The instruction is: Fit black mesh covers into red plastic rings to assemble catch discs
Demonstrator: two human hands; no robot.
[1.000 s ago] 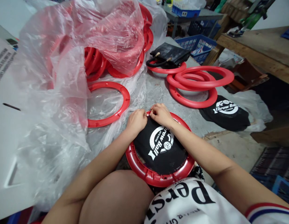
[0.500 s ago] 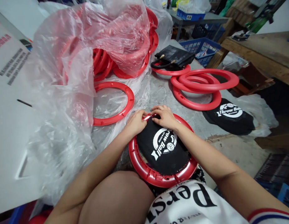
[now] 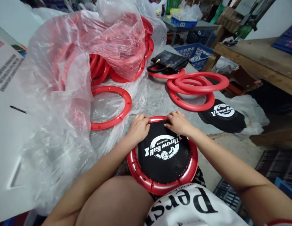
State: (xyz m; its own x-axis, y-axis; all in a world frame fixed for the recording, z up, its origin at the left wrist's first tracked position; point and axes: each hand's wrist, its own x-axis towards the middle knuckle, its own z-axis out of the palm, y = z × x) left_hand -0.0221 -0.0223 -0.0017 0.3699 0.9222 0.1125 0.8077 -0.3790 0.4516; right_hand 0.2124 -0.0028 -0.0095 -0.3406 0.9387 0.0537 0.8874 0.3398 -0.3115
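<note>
A red plastic ring lies across my lap against the near table edge. Inside it is a round black mesh with white "Throw Ball" print, seen upside down. My left hand is closed at the ring's upper left, thumb and fingertips pinching the mesh edge beside the rim. At the upper right, my right hand pinches the mesh edge the same way, its fingers over the rim. A stretch of the ring shows between both hands. Narrow gaps are visible between mesh and ring along the left side.
Clear plastic bagging covers several red rings at the left back. One loose ring lies before it. More rings overlap on the right, near a black handbag and black printed meshes. A white carton stands left.
My right hand has slid rightward along the rim, away from my left hand. The mesh and its print have turned closer to level. The camera view has shifted slightly.
</note>
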